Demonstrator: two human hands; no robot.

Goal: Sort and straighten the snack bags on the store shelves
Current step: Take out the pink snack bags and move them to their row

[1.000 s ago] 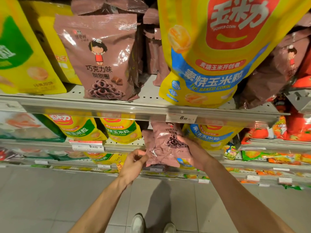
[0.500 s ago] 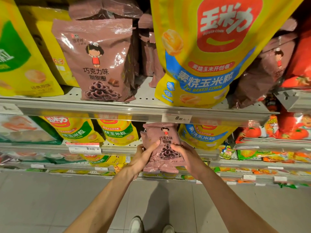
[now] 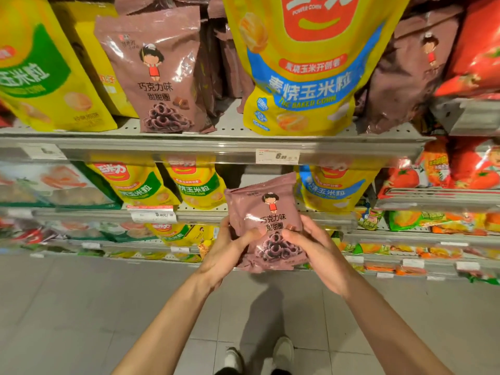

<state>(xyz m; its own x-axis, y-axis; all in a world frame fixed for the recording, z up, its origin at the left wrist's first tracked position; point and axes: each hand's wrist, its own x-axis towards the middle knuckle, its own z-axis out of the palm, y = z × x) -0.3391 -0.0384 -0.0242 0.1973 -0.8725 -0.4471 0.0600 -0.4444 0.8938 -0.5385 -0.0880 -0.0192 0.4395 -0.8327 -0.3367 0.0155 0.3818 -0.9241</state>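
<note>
Both hands hold the brown bag [image 3: 266,220] upright, in front of the lower shelves: the left hand [image 3: 230,249] grips its left edge, the right hand [image 3: 311,244] its right, thumbs on the front. Matching brown bags [image 3: 154,74] stand on the upper shelf [image 3: 162,143], up and left, likely where it belongs; the left hand is on that side.

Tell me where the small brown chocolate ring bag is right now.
Head view, centre: the small brown bag is held by left hand and right hand, before the second shelf.
</note>
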